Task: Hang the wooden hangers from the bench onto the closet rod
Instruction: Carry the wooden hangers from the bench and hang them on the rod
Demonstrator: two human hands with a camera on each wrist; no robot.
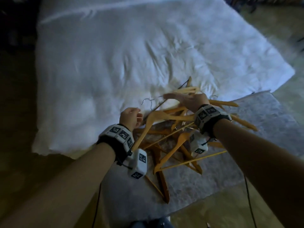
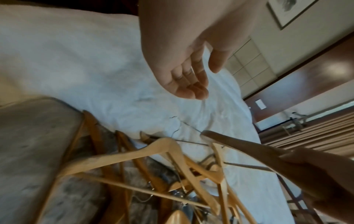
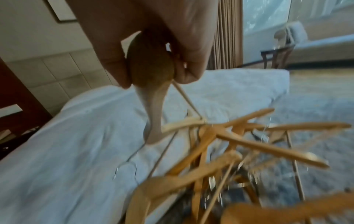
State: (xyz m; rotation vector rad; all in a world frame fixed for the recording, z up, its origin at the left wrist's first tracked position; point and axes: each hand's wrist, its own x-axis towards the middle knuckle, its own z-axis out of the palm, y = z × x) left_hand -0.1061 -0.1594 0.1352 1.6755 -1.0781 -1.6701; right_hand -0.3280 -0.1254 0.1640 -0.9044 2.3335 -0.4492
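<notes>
Several wooden hangers [image 1: 172, 137] lie tangled on a grey bench [image 1: 230, 162] at the foot of a bed. My right hand [image 1: 184, 100] is over the far side of the pile. In the right wrist view my right hand [image 3: 153, 75] grips the rounded end of one pale hanger [image 3: 153, 109], which hangs down with its metal hook [image 3: 125, 166] below, over the bedding. My left hand [image 1: 131, 116] hovers at the pile's left edge near two wire hooks [image 1: 148, 101]. Seen from its wrist, my left hand [image 2: 191, 75] has relaxed fingers and holds nothing. No closet rod is in view.
A white duvet covers the bed [image 1: 115, 63] just beyond the bench. Pale carpet [image 1: 222, 211] surrounds the bench, and a black cable [image 1: 250, 203] trails down at my right. A chair [image 3: 275, 56] and curtains [image 3: 226, 37] stand past the bed.
</notes>
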